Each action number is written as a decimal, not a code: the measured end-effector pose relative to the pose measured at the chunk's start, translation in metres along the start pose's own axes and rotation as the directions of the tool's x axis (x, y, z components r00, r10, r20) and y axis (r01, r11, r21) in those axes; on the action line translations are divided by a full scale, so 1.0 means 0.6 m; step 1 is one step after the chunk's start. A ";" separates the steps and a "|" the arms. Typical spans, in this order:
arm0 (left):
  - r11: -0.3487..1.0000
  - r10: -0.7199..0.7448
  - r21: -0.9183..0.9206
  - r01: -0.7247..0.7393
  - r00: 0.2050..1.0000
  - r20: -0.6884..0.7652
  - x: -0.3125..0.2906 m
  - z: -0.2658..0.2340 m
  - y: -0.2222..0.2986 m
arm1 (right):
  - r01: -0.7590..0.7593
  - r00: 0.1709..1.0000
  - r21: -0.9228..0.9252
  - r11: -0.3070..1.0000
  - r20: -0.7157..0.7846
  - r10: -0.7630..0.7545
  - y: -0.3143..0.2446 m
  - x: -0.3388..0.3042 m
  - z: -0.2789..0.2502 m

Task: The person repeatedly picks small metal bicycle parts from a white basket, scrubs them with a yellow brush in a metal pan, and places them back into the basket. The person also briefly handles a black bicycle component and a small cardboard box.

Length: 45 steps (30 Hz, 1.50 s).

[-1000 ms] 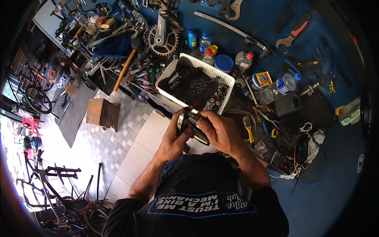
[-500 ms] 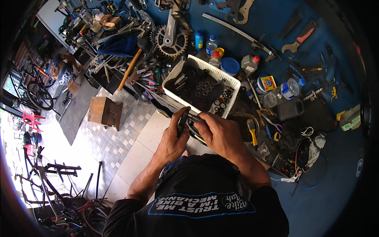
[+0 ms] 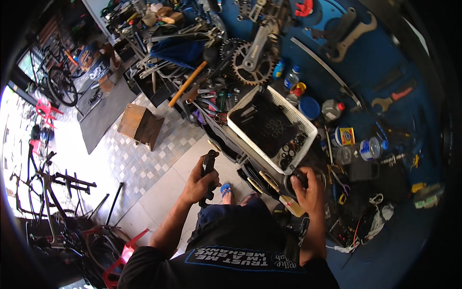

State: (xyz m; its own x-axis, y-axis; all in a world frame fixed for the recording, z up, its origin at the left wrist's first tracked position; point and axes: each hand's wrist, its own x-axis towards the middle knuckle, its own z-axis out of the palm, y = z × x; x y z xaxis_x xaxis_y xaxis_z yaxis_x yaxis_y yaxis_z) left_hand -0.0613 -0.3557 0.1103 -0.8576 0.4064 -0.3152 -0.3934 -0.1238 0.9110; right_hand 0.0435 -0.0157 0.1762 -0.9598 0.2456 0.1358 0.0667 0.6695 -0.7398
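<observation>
Cluttered blue tabletop (image 3: 385, 250) filled the right of the view, strewn with tools, cans and a toothed metal chainring with crank arm (image 3: 252, 60), above a pale tiled floor (image 3: 144, 164). A white plastic slatted basket (image 3: 269, 127) of dark small parts sat at the tabletop's near edge. The left hand (image 3: 199, 183) was clenched around a black elongated metal bike part (image 3: 209, 168), its long axis near upright, held off the tabletop over the floor. The right hand (image 3: 308, 192) reached well apart from it — fingers curled onto a dark round ring-shaped part (image 3: 304, 177) just below the basket's corner; whether this grip had fully closed could not be told.
</observation>
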 end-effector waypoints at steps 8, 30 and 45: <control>0.836 -0.215 -0.546 0.055 0.948 -0.235 -0.002 -0.053 -0.022 | 0.089 0.918 0.235 0.968 0.357 -0.171 -0.030 0.096 0.140; 0.862 -0.140 -0.499 -0.091 0.903 -0.407 -0.124 -0.596 0.017 | 0.087 0.979 -0.745 0.661 -0.059 -0.195 -0.053 0.232 0.535; 0.849 -0.066 -0.486 -0.206 0.872 -0.484 0.024 -0.948 0.136 | 0.472 0.867 -0.196 0.860 0.279 -0.412 -0.405 0.411 0.961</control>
State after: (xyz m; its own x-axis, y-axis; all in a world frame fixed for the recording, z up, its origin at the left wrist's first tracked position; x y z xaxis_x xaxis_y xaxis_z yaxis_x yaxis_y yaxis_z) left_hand -0.2940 -0.8747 0.0286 -0.8825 -0.0759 -0.4641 -0.3187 -0.6291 0.7090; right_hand -0.3663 -0.5220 0.0097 -0.9360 -0.2588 0.2385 -0.3420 0.8291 -0.4424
